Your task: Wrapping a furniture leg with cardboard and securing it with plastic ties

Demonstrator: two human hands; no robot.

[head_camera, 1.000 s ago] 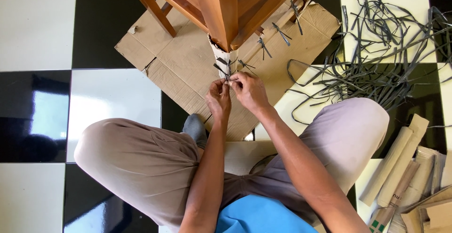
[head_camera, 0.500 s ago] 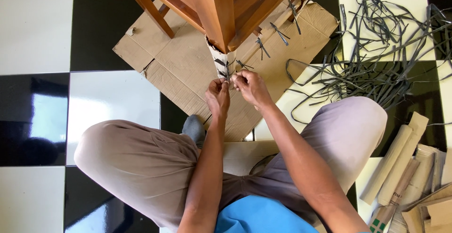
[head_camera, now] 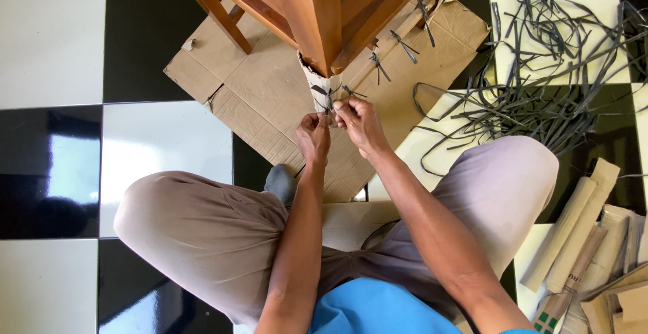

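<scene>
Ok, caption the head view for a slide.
Both hands, left hand and right hand, pinch a dark strap around a cardboard-wrapped wooden furniture leg.

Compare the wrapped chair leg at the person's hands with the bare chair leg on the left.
The wrapped chair leg wears pale cardboard bound by dark straps; the bare chair leg shows plain brown wood. The left hand and right hand work at the wrapped one; nothing touches the bare one. Both stand on flat cardboard.

Chair leg point(head_camera: 317, 10): I see glossy varnished wood.
Sheet point(head_camera: 270, 97): matt brown cardboard.
Straps point(head_camera: 547, 70): dark, smooth plastic.
Floor point(head_camera: 54, 43): glossy tile.
</scene>
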